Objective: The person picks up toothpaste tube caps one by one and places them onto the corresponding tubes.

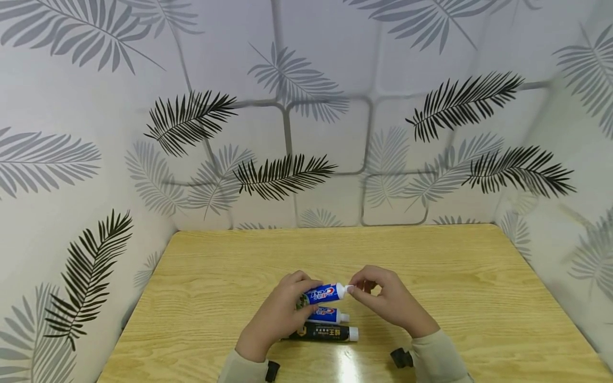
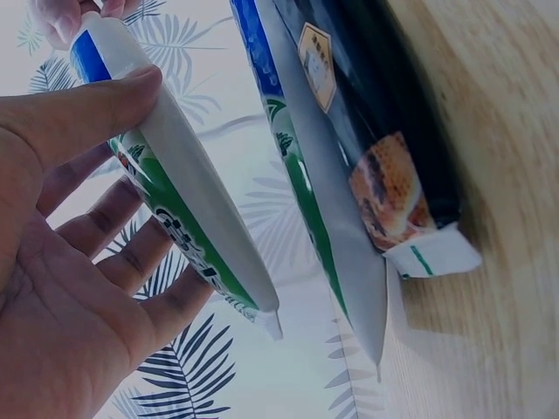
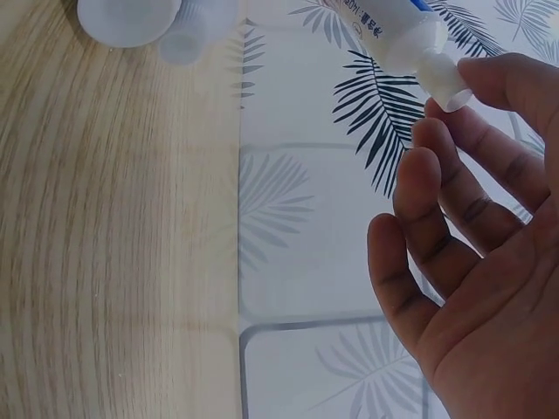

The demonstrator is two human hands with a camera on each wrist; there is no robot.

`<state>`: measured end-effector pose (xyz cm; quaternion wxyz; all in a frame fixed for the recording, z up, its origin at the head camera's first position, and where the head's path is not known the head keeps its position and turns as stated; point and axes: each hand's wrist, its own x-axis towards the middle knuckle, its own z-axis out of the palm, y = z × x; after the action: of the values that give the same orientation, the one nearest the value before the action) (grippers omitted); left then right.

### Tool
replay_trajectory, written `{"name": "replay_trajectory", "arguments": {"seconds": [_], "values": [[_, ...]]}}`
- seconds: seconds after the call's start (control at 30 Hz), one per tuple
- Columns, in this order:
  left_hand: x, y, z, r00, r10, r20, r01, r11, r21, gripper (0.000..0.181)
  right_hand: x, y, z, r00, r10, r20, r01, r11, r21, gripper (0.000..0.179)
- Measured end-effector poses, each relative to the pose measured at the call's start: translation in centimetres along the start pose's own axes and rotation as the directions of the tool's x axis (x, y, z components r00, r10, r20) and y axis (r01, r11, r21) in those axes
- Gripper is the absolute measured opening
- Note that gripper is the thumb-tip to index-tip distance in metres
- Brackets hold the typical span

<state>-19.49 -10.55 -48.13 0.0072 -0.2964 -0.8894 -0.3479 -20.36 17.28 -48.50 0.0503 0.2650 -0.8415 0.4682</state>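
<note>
My left hand grips a blue, white and green toothpaste tube, thumb on one side and fingers behind, holding it raised off the table. Its white cap sits at the nozzle end, where my right hand pinches it between thumb and forefinger. The other right fingers are loosely bent. Just below the held tube, a second blue toothpaste tube lies with its cap pointing right. Beside that one is a black toothpaste tube with a white cap, partly covered by my left hand in the head view.
The tubes are over a light wood table. A white wall covering with grey and black leaf prints rises behind and at both sides. Black straps show near both sleeves.
</note>
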Motion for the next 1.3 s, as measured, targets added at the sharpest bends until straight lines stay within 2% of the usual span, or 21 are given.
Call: {"name": "replay_trajectory", "arguments": {"seconds": [0.3, 0.53, 0.7, 0.83, 1.0, 1.3], "values": [[0.01, 0.04, 0.26, 1.0, -0.016, 0.013, 0.016, 1.0, -0.019, 0.042, 0.0, -0.29, -0.11, 0.999, 0.049, 0.016, -0.048, 0.998, -0.029, 0.013], [0.01, -0.08, 0.49, 1.0, -0.008, 0.006, 0.008, 1.0, -0.025, 0.042, 0.01, -0.33, 0.04, 0.997, 0.078, 0.021, -0.078, 0.997, -0.004, 0.007], [-0.07, -0.17, 0.55, 1.0, 0.018, -0.001, -0.018, 0.999, -0.032, 0.043, 0.04, -0.26, 0.2, 0.998, 0.052, 0.019, -0.052, 0.999, 0.007, 0.006], [-0.06, -0.08, 0.47, 1.0, 0.003, 0.001, -0.003, 0.999, -0.036, 0.042, -0.03, -0.22, 0.21, 1.0, 0.017, 0.023, -0.018, 1.0, 0.024, 0.007], [-0.05, -0.1, 0.45, 1.0, -0.011, 0.005, 0.011, 0.999, -0.036, 0.042, -0.17, -0.09, 0.11, 0.999, -0.028, 0.024, 0.028, 0.999, 0.023, 0.017], [-0.02, -0.17, 0.52, 1.0, -0.008, 0.003, 0.008, 0.999, -0.041, 0.042, -0.19, -0.19, 0.19, 0.999, -0.049, 0.005, 0.049, 0.998, 0.043, 0.019]]}}
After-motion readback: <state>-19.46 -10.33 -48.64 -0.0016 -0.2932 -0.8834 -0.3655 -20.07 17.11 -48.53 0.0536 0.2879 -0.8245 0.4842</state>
